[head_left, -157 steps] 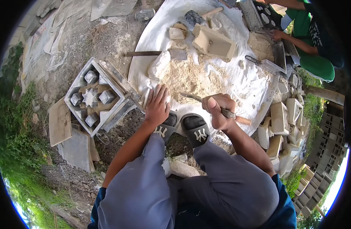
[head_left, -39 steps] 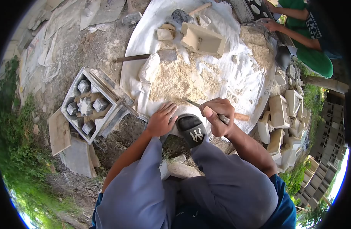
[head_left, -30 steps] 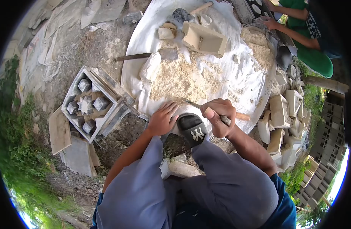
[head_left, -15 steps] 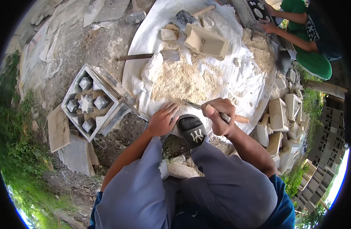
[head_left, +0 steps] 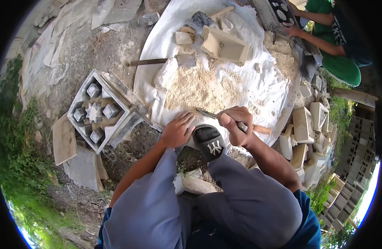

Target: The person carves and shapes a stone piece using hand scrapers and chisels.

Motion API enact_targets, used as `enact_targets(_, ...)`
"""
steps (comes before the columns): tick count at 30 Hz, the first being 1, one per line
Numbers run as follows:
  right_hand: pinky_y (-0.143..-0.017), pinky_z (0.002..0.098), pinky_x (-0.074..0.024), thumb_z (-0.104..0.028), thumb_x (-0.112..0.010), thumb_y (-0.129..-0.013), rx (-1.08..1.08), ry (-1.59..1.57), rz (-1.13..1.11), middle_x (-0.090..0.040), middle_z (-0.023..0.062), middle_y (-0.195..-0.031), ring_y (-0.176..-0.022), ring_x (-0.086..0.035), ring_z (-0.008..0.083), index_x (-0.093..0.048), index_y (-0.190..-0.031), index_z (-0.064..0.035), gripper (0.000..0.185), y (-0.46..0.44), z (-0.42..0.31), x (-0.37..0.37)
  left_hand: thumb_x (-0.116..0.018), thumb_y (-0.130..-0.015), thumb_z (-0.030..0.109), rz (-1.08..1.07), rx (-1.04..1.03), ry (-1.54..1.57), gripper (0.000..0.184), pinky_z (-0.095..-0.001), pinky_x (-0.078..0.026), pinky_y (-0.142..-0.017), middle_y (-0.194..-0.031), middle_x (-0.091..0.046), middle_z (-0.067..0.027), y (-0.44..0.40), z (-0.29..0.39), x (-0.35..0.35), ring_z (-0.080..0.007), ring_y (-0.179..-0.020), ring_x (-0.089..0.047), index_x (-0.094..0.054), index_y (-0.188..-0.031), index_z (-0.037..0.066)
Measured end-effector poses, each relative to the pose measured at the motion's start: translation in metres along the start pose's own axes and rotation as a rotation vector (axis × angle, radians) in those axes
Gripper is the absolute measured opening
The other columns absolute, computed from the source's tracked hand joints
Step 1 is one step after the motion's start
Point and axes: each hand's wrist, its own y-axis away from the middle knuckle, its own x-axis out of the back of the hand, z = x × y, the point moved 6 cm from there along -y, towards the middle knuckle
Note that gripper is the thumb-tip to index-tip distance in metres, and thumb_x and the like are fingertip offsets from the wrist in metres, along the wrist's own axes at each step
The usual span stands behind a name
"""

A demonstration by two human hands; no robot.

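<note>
My right hand [head_left: 236, 124] is wrapped round a narrow metal chisel [head_left: 206, 113], its tip pointing left to the near edge of the pale crumbs [head_left: 199, 89]. The chisel's butt end sticks out below my fist. My left hand [head_left: 177, 129] rests palm down on the near edge of the white sheet [head_left: 155, 74], fingers stretched out beside the crumbs. Whatever lies beneath its palm is hidden. Between my hands is my black sandal [head_left: 208, 141]. A wooden handle [head_left: 262, 130] lies just right of my right hand; its other end is hidden.
A broken stone box [head_left: 225, 45], a hammer [head_left: 203, 18] and a wood-handled flat blade [head_left: 149, 62] lie on the sheet. Left stands a patterned mould [head_left: 100, 111]. Stone pieces [head_left: 303, 124] are piled right. Another person's hands [head_left: 292, 30] work at a mould, upper right.
My right hand and the chisel have shifted slightly left. My left hand stays where it was. The other person's hand has moved a little.
</note>
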Motion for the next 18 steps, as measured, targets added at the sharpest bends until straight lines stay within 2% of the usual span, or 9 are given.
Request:
enact_targets(2,-0.046,0.0394,-0.0306,-0.014,-0.060,-0.104,0.032,-0.102,0.091,-0.040,0.0104,-0.054,-0.044,-0.039,0.0271,-0.054,-0.067,0.0023,0.041,-0.004,-0.022,0.001,-0.061,-0.103,0.024,-0.021,-0.011,0.005,0.048,-0.0484,-0.038,-0.123,-0.146,-0.060,-0.0248,0.007,0.001,-0.002,-0.0402,-0.141,-0.053,-0.060,-0.140,-0.006)
enact_targets(4,-0.046,0.0399,-0.0306,-0.014,-0.061,-0.103,0.052,-0.090,0.074,-0.040,0.0106,-0.054,-0.044,-0.039,0.0277,-0.054,-0.068,0.0023,0.040,0.000,-0.018,-0.001,-0.059,-0.104,0.028,-0.014,0.015,-0.006,0.049,-0.0463,-0.036,-0.124,-0.145,-0.061,-0.0233,0.006,-0.001,-0.002,-0.0375,-0.142,-0.053,-0.062,-0.138,-0.008)
enact_targets(8,-0.045,0.0383,-0.0340,-0.014,-0.062,-0.102,0.029,-0.027,-0.046,-0.049,0.0102,-0.056,-0.043,-0.047,0.0275,-0.059,-0.069,0.0027,0.037,-0.004,-0.011,0.001,-0.059,-0.104,0.028,0.012,-0.008,-0.019,0.049,-0.0460,-0.036,-0.124,-0.144,-0.062,-0.0234,0.000,-0.001,0.000,-0.0378,-0.142,-0.053,-0.062,-0.138,-0.007)
enact_targets(10,-0.045,0.0395,-0.0327,-0.013,-0.054,-0.104,0.099,-0.096,-0.018,-0.045,0.0115,-0.057,-0.045,-0.042,0.0273,-0.050,-0.066,0.0041,0.042,-0.006,-0.041,0.001,-0.059,-0.104,0.028,-0.002,0.008,-0.002,0.049,-0.0462,-0.036,-0.124,-0.144,-0.062,-0.0235,0.005,0.000,-0.001,-0.0377,-0.141,-0.053,-0.062,-0.138,-0.007)
enact_targets(12,-0.045,0.0403,-0.0330,-0.011,-0.055,-0.103,0.119,-0.110,-0.024,-0.046,0.0124,-0.057,-0.045,-0.041,0.0277,-0.051,-0.067,0.0053,0.040,0.000,-0.029,-0.004,-0.059,-0.104,0.028,-0.003,0.011,-0.002,0.049,-0.0462,-0.036,-0.124,-0.143,-0.062,-0.0236,0.005,0.000,0.000,-0.0377,-0.141,-0.053,-0.062,-0.138,-0.007)
enact_targets(14,-0.044,0.0393,-0.0311,-0.013,-0.055,-0.104,0.087,0.031,-0.043,-0.044,0.0105,-0.055,-0.043,-0.039,0.0247,-0.047,-0.065,0.0036,0.043,0.009,0.001,-0.009,-0.060,-0.104,0.028,0.000,0.005,0.002,0.049,-0.0462,-0.036,-0.124,-0.143,-0.063,-0.0236,0.004,0.002,-0.001,-0.0377,-0.141,-0.053,-0.062,-0.138,-0.007)
enact_targets(15,-0.047,0.0407,-0.0347,-0.012,-0.062,-0.101,-0.007,-0.047,-0.074,-0.046,0.0113,-0.057,-0.046,-0.047,0.0311,-0.054,-0.066,0.0006,0.038,0.002,-0.004,-0.003,-0.059,-0.104,0.028,0.005,-0.003,-0.001,0.049,-0.0463,-0.036,-0.124,-0.143,-0.062,-0.0238,0.003,0.003,-0.001,-0.0377,-0.141,-0.053,-0.062,-0.138,-0.007)
enact_targets(18,-0.048,0.0421,-0.0323,-0.012,-0.062,-0.101,0.040,-0.099,-0.027,-0.043,0.0121,-0.057,-0.046,-0.042,0.0317,-0.051,-0.065,0.0008,0.039,-0.009,-0.033,0.002,-0.059,-0.104,0.028,-0.013,0.000,0.003,0.050,-0.0464,-0.036,-0.124,-0.144,-0.062,-0.0240,0.007,0.001,-0.003,-0.0380,-0.141,-0.053,-0.062,-0.138,-0.008)
